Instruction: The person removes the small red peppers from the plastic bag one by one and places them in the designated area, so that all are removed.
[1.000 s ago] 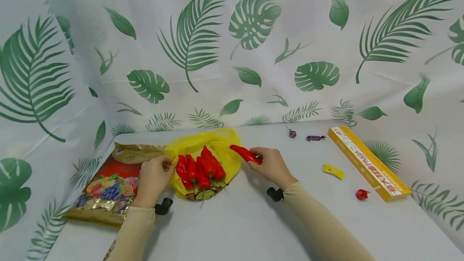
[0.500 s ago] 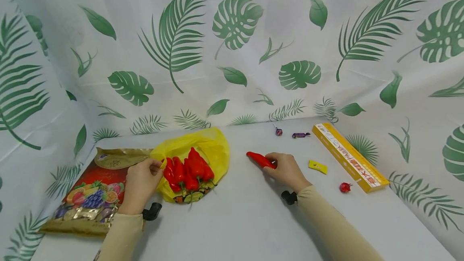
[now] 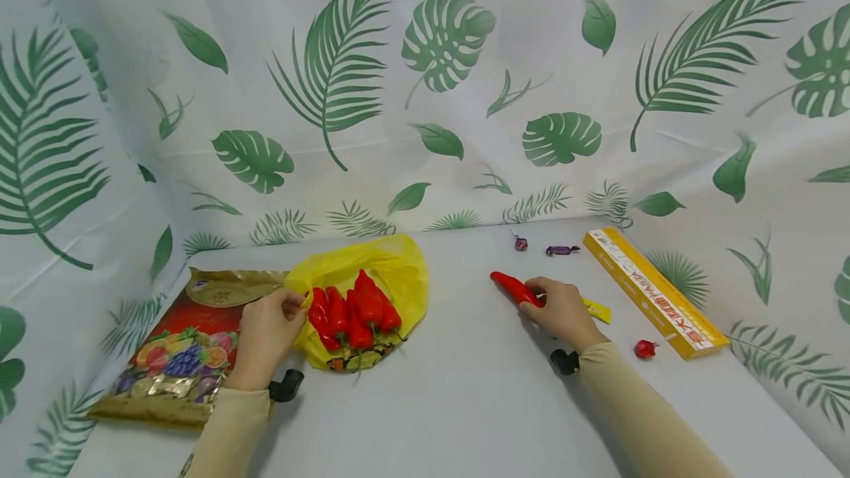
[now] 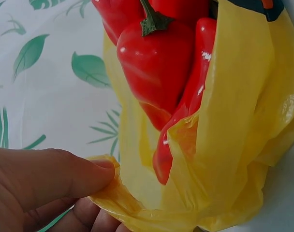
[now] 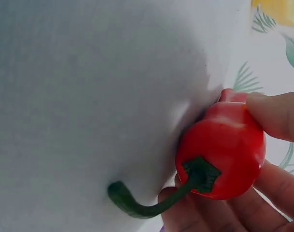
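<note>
The red pepper (image 3: 513,285) is in your right hand (image 3: 563,310), low over the worktop (image 3: 458,411), its tip pointing to ten o'clock; whether it touches the surface you cannot tell. Your thumb and fingers grip it, and the right wrist view shows its curled green stem (image 5: 142,209). A second ago it was at the edge of the yellow bag (image 3: 413,271); now you have carried it well off towards three o'clock, which leaves it apart from the other peppers (image 3: 358,313). These lie bunched in the bag's mouth, at nine o'clock from yours. Your left hand (image 3: 268,332) keeps its pinch on the bag's rim at the nine o'clock side. The bag carries a printed patch (image 3: 361,358) at its near edge, with no words you can read.

At twelve o'clock from your pepper lies a lollipop (image 3: 521,244), and at two a purple-wrapped sweet (image 3: 562,250). A yellow packet (image 3: 600,310), partly behind your right hand, sits past three, and a red sweet (image 3: 645,349) at four. Farther out at three, the orange box (image 3: 654,293) reads "PASTA" beside large Chinese characters. At nine, beyond the bag, the red-and-gold pack (image 3: 182,352) shows printed fruit; its lettering is too small to read.
</note>
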`<state>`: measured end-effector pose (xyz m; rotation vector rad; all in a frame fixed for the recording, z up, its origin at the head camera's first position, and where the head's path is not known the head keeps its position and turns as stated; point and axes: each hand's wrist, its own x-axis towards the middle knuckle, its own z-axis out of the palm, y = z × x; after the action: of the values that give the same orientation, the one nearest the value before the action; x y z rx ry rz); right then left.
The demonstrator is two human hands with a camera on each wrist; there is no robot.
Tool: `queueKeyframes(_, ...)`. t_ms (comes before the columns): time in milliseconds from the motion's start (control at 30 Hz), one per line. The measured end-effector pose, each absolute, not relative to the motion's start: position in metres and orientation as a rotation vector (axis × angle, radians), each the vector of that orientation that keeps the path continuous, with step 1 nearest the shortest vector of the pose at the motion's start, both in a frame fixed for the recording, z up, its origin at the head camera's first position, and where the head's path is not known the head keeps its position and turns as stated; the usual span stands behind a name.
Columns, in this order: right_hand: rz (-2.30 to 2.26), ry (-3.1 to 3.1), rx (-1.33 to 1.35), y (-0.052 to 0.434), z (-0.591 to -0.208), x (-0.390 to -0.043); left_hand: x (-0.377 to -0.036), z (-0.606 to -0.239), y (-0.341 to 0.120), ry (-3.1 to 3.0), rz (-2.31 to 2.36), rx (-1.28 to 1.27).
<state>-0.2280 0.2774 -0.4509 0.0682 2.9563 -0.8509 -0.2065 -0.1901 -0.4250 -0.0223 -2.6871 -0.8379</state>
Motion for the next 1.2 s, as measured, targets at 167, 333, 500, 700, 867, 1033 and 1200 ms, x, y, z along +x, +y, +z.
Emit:
queueKeyframes(167,-0.811,3.012,0.024,0.272,-0.447,-0.23,-0.209,-0.426,-0.192,-2.667,-0.834,-0.037)
queueKeyframes(333,-0.82,3.116,-0.067,0.256,-0.437,-0.228,-0.211,-0.427,-0.194,-2.653,-0.822,-0.036)
queueKeyframes(500,-0.948,3.149,-0.185,0.227,-0.43,-0.229,-0.211,-0.427,-0.194,-2.66,-0.838,-0.022)
queueKeyframes(700,-1.094,3.088,-0.427,0.172,-0.428,-0.231,-0.211,-0.427,-0.194,-2.67,-0.84,-0.005)
queueKeyframes(867,-1.213,2.923,-0.492,0.119,-0.427,-0.235,-0.21,-0.427,-0.195,-2.662,-0.83,-0.004)
queueKeyframes(1033,-1.272,2.803,-0.494,0.073,-0.431,-0.241,-0.21,-0.426,-0.197,-2.655,-0.826,0.002)
queueKeyframes(1200,-1.192,2.798,-0.424,0.043,-0.437,-0.243,-0.208,-0.423,-0.198,-2.677,-0.834,0.027)
